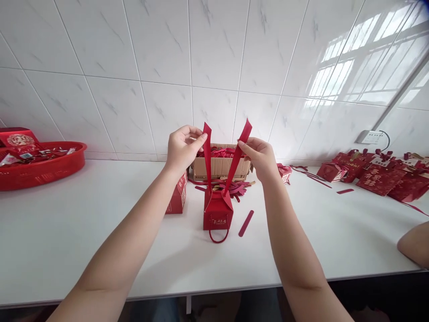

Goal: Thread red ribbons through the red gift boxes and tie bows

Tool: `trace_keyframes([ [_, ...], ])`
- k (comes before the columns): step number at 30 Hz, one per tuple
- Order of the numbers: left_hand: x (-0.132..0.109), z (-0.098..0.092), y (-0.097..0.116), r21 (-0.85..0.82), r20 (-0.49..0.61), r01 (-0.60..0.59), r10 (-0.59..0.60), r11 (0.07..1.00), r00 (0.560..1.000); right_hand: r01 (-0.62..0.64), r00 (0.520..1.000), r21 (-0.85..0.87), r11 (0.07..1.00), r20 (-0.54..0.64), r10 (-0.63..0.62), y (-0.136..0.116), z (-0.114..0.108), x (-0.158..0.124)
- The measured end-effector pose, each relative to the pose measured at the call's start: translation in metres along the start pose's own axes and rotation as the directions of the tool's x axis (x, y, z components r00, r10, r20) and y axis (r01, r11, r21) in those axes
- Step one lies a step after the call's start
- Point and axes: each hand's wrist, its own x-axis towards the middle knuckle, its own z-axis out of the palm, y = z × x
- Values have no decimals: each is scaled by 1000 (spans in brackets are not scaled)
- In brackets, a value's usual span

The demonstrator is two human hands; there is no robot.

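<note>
Two ribbon ends (208, 154), pinched in left hand (182, 148) and right hand (262, 157), look soft, best held near tips; the box (218, 209) below looks light.

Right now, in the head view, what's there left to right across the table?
Oval red plastic basket, partly hidden red box, rope-handled red cardboard box, flat magenta strip, small red box, printed red packages.

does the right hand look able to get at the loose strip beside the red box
Probably yes: the strip lies uncovered on the table, though the right hand may first need to release its ribbon end.
</note>
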Motion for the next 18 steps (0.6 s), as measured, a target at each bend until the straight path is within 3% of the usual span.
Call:
trace_keyframes([
  [6, 2, -1, 1, -87, -40, 85, -88, 993, 995, -29, 999, -61, 998, 24, 31, -6, -2, 0],
  [13, 2, 2, 10, -255, -17, 267, -280, 929, 960, -2, 998, -12, 1000, 68, 3, -4, 5, 1],
  [18, 2, 1, 17, -284, -12, 281, -297, 917, 955, 10, 997, 4, 1000, 75, -10, -2, 9, -3],
])
